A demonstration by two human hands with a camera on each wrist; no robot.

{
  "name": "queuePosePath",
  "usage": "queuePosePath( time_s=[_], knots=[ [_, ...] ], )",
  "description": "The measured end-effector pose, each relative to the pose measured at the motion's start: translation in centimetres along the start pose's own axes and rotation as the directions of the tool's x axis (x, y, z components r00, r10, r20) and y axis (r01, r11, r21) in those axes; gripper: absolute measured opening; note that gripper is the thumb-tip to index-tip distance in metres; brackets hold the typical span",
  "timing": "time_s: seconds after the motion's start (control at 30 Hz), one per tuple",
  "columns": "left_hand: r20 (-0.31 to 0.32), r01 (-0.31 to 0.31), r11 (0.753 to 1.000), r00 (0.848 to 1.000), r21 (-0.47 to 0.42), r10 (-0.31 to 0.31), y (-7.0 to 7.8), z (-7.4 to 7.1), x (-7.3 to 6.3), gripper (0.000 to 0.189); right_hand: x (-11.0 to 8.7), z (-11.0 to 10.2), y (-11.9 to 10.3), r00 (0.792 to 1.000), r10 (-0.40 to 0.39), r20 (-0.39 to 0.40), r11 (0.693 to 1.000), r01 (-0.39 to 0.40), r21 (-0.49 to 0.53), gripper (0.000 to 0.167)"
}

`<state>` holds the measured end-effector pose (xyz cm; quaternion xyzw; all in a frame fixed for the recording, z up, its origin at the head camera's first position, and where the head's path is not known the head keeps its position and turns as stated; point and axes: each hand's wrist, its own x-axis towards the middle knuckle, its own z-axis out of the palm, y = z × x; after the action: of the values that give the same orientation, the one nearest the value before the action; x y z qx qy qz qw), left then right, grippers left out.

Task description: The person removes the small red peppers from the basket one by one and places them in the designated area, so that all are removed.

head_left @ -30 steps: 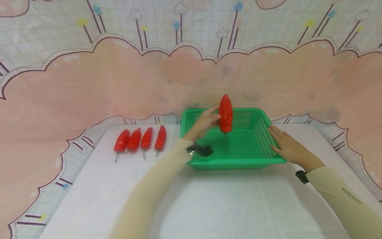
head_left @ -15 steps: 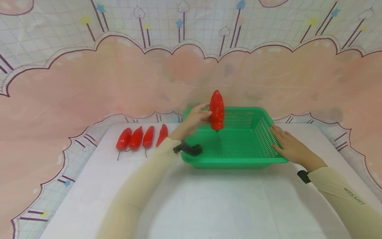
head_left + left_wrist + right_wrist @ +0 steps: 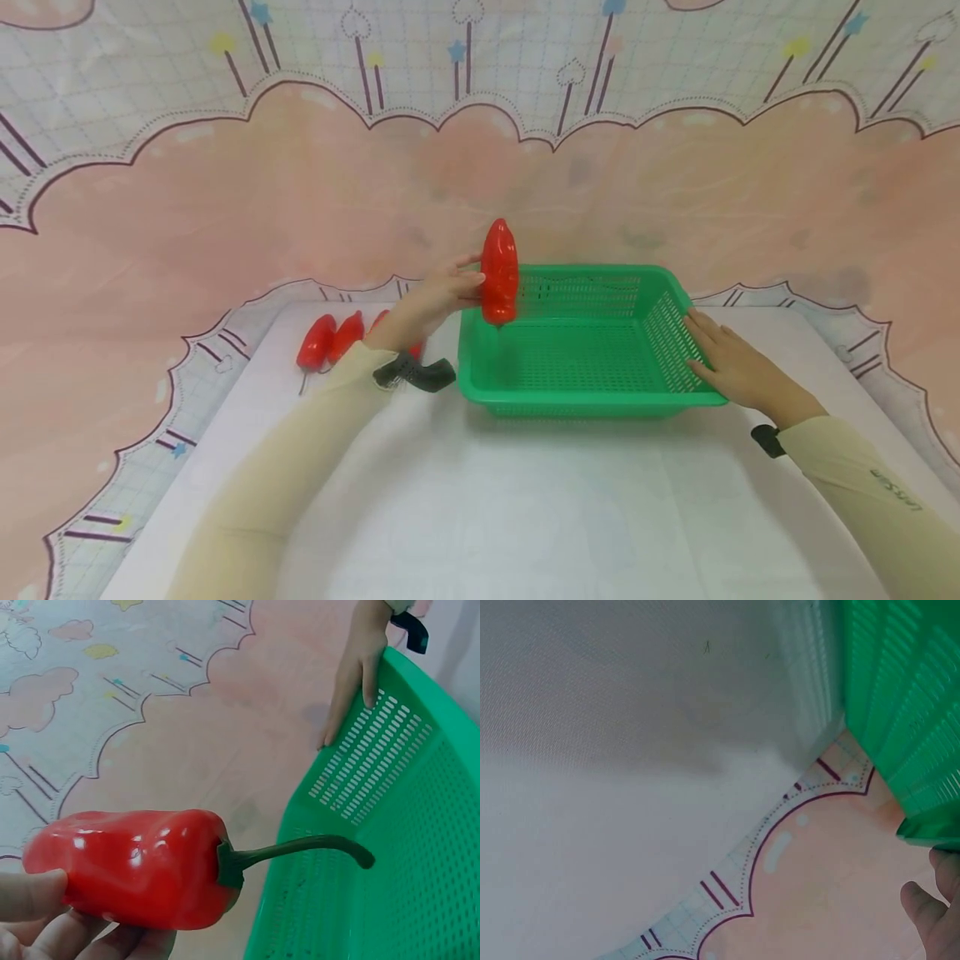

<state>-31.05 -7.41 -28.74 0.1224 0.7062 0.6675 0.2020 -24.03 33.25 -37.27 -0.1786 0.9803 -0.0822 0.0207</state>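
My left hand [image 3: 435,302] grips a glossy red pepper [image 3: 499,273], tip up, over the left rim of the green basket [image 3: 592,398]. In the left wrist view the pepper [image 3: 142,866] lies across the frame, its green stem [image 3: 307,846] pointing at the basket, with thumb and fingers around its body. My right hand [image 3: 731,358] rests on the basket's right rim with its fingers extended. Its fingertips [image 3: 922,904] show beside the rim in the right wrist view. The basket's visible floor holds no pepper.
Several more red peppers [image 3: 317,342] lie in a row on the white table [image 3: 525,500], left of the basket, partly hidden behind my left forearm. A patterned pink and white cloth [image 3: 360,192] hangs behind the table.
My left hand has moved left with the pepper, from over the middle of the basket to its left rim, covering some of the row. My right hand has stayed on the basket rim.
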Motion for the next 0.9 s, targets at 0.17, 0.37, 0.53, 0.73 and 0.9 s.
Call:
queuePosePath(
  time_s=[0.17,0.37,0.53,0.73,0.9],
  knots=[
    [-0.009,0.014,0.996,1.000,0.083,-0.014,0.0,-1.8,-1.6,0.057,0.2,-0.1,0.2,1.000,-0.004,0.006,1.000,0.004,-0.011,0.070],
    [-0.038,0.047,0.993,0.998,0.107,-0.044,0.1,-3.4,-3.5,0.059,0.5,0.0,0.5,1.000,-0.007,0.008,1.000,0.007,-0.012,0.070],
    [-0.062,0.069,0.987,0.996,0.148,-0.060,0.0,-5.0,-4.8,0.061,0.5,0.1,0.6,1.000,-0.010,0.005,1.000,0.010,-0.008,0.069],
    [-0.118,0.114,0.981,0.988,0.158,-0.096,-0.1,-7.0,-6.3,0.065,0.5,0.0,0.5,1.000,-0.010,0.001,1.000,0.010,-0.004,0.069],
    [-0.166,0.143,0.975,0.979,0.171,-0.114,0.0,-8.6,-7.5,0.065,0.5,-0.2,0.3,1.000,-0.011,0.005,1.000,0.011,0.009,0.069]
  ],
)
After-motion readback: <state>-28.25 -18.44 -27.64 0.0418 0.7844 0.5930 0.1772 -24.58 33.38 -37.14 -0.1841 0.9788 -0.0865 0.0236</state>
